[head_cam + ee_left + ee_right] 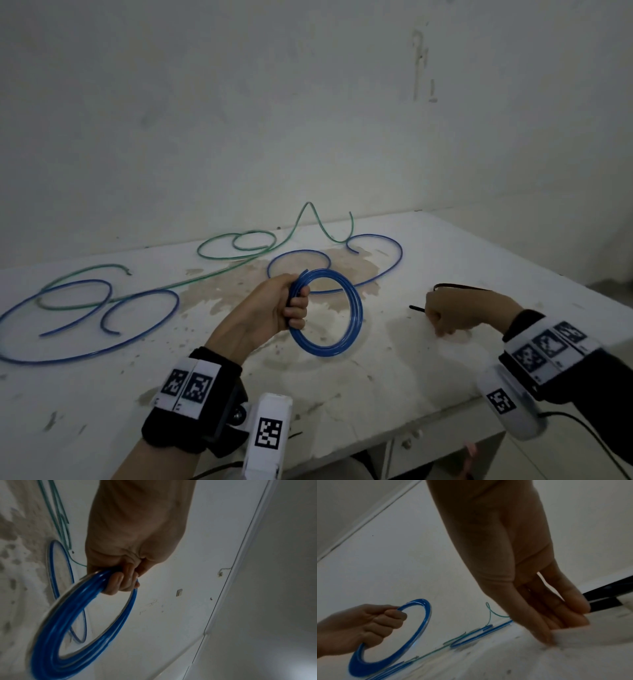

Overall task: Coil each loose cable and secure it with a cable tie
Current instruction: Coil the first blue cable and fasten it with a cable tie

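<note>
My left hand (291,308) grips a coiled blue cable (358,308), a ring of several turns held upright above the table's middle. The left wrist view shows its fingers (123,582) curled round the blue coil (68,635). My right hand (445,318) is down on the table to the right, fingers straight with their tips (565,626) pressing the surface. Black cable ties (416,308) lie at that hand, one end poking out to its left, and black strips (607,588) run behind the fingers. Nothing shows between thumb and fingers.
A loose blue cable (394,267) loops behind the coil and another blue cable (137,339) sprawls at the left. A loose green cable (239,267) winds along the back by the wall. The white, stained table (376,394) has its front edge near my wrists.
</note>
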